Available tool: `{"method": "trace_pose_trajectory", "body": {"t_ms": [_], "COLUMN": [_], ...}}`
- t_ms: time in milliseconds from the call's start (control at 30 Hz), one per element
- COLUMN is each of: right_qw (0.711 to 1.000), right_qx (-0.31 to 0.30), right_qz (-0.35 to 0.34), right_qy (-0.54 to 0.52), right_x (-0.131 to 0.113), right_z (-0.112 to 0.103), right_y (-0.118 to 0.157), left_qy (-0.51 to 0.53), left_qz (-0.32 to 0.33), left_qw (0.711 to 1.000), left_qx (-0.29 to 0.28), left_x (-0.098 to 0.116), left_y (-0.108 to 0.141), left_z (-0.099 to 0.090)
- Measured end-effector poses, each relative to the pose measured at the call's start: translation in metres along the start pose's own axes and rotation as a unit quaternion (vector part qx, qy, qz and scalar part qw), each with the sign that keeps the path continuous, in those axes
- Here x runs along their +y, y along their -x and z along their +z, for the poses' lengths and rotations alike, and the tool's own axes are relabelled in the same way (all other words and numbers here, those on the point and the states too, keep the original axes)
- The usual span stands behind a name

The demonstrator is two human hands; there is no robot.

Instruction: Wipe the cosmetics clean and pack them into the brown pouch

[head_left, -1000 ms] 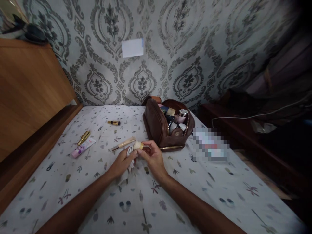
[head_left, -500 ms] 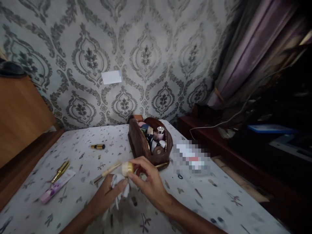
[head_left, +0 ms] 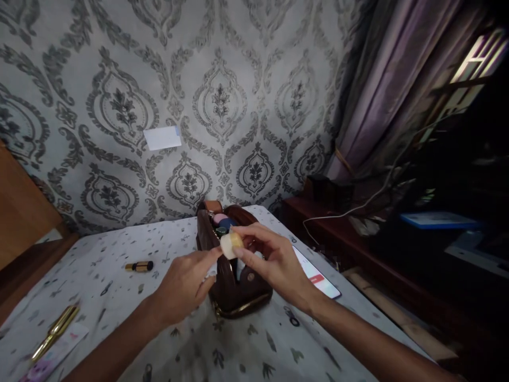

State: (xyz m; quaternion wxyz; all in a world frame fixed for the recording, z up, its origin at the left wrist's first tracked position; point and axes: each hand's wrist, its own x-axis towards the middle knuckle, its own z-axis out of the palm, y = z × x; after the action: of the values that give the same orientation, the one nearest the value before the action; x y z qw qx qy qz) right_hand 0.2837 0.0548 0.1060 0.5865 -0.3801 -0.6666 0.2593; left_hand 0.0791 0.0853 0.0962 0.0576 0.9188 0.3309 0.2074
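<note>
My right hand (head_left: 276, 260) pinches a small cream-coloured jar with a yellowish lid (head_left: 231, 246) between thumb and fingers, tilted on its side. My left hand (head_left: 181, 284) is closed around a crumpled white cloth or tissue (head_left: 212, 270), mostly hidden by the fingers. Its index finger reaches out to the jar's pale end. Just behind and below both hands stands an unzipped brown cosmetics bag (head_left: 242, 301), with several items inside, partly covered by my right hand. A pink-and-blue item (head_left: 223, 220) shows at its far end.
On the patterned white cloth (head_left: 262, 355) lie a black-and-gold tube (head_left: 139, 266), a gold tube (head_left: 55, 331) and a pink-and-white squeeze tube (head_left: 59, 353). A phone with a lit screen (head_left: 324, 284) lies right of the bag. A wooden panel (head_left: 24, 212) stands at left.
Both hands have risen from the table to over the bag's opening, carrying the jar and the cloth. The view has shifted right. The brush seen beside the left hand no longer shows.
</note>
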Motion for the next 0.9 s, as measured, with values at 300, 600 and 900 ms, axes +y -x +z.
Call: {"method": "trace_pose_trajectory", "body": {"t_ms": [300, 600, 900], "right_qw": [0.996, 0.984, 0.965], "right_qx": [-0.012, -0.072, -0.223], "right_qz": [0.060, 0.114, 0.097], "right_qy": [-0.070, -0.120, 0.103], "right_x": [0.025, 0.045, 0.086], "right_z": [-0.010, -0.009, 0.015], "right_y": [-0.034, -0.065, -0.139], "left_qy": [-0.134, -0.072, -0.066], "left_qz": [0.018, 0.033, 0.051], "left_qw": [0.991, 0.990, 0.980], "left_qx": [0.001, 0.116, 0.179], "left_x": [-0.018, -0.037, -0.044], "left_y": [0.003, 0.021, 0.022], "left_z": [0.013, 0.047, 0.062]}}
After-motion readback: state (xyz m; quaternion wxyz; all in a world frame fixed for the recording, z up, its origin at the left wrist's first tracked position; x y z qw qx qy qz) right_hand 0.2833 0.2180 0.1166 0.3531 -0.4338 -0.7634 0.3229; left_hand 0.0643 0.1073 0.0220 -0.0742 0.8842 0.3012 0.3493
